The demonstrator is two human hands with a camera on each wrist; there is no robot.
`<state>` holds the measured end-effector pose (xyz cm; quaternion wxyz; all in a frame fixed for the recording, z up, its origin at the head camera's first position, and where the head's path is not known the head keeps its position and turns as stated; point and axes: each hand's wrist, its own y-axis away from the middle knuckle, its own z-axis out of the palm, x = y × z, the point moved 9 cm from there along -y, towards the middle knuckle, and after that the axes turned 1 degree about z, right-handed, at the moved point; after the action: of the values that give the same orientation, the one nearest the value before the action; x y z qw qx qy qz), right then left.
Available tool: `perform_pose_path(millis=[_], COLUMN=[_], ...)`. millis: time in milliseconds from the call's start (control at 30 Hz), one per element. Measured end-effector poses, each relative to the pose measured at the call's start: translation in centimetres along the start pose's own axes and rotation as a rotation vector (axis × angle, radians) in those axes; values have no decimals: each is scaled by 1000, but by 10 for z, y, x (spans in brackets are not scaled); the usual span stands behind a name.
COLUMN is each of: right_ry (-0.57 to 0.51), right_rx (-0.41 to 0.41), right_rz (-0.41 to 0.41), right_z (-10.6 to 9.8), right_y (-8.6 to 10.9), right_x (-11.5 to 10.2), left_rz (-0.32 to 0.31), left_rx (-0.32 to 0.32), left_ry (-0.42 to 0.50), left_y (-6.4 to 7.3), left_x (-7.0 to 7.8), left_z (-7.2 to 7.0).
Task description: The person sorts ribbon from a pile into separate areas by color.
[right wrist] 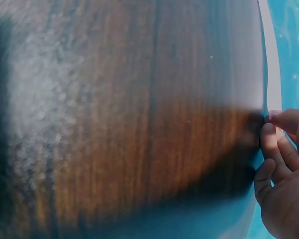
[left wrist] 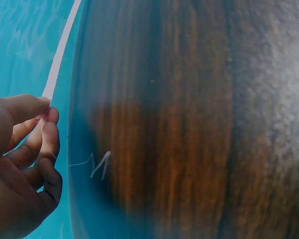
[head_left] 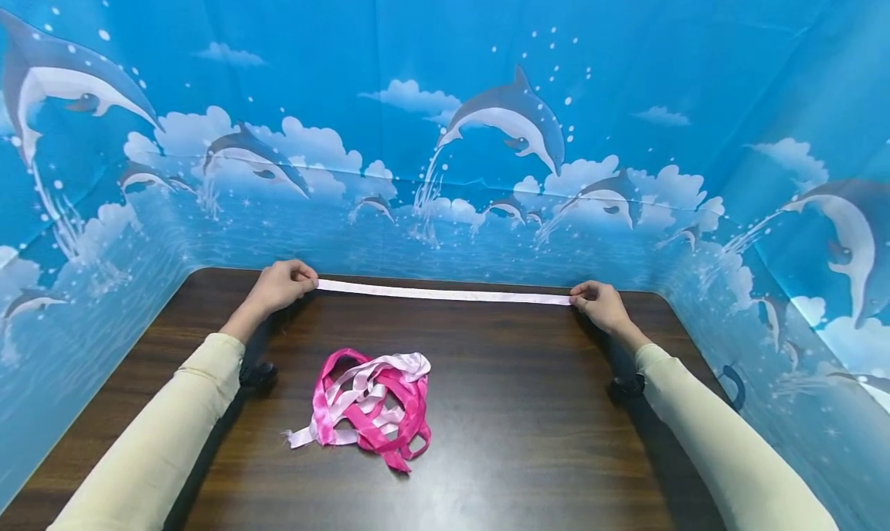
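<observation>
A pale pink ribbon (head_left: 445,294) stretches nearly straight across the far end of the table, sagging slightly. Its left end is pinched between thumb and fingertips of my left hand (head_left: 281,284). At the other end my right hand (head_left: 601,305) pinches it the same way. In the left wrist view the ribbon (left wrist: 62,50) runs up from the thumb of the left hand (left wrist: 27,154). The right wrist view has the ribbon (right wrist: 273,64) rising from the fingertips of the right hand (right wrist: 286,159). Nearer me lies a loose tangle of hot pink and pale pink ribbons (head_left: 410,407).
The dark wood-grain table (head_left: 514,407) has rounded far corners. A blue curtain printed with dolphins (head_left: 507,121) hangs round its back and sides. A loose white thread (left wrist: 102,162) shows near the table's edge in the left wrist view.
</observation>
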<state>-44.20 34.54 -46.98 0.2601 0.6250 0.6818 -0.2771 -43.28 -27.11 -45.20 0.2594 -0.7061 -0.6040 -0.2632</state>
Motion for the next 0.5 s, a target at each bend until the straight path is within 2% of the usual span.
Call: perform_pose_path(millis=[267, 500], right_ry=[3, -32], right_rx=[17, -19], right_rz=[9, 53], right_z=[-1, -10], right_y=[5, 14], right_x=[-2, -1], left_rz=[-39, -59], left_rx=[-45, -71], left_ry=[29, 36], left_y=[9, 16], left_x=[-9, -19], left_z=[9, 3])
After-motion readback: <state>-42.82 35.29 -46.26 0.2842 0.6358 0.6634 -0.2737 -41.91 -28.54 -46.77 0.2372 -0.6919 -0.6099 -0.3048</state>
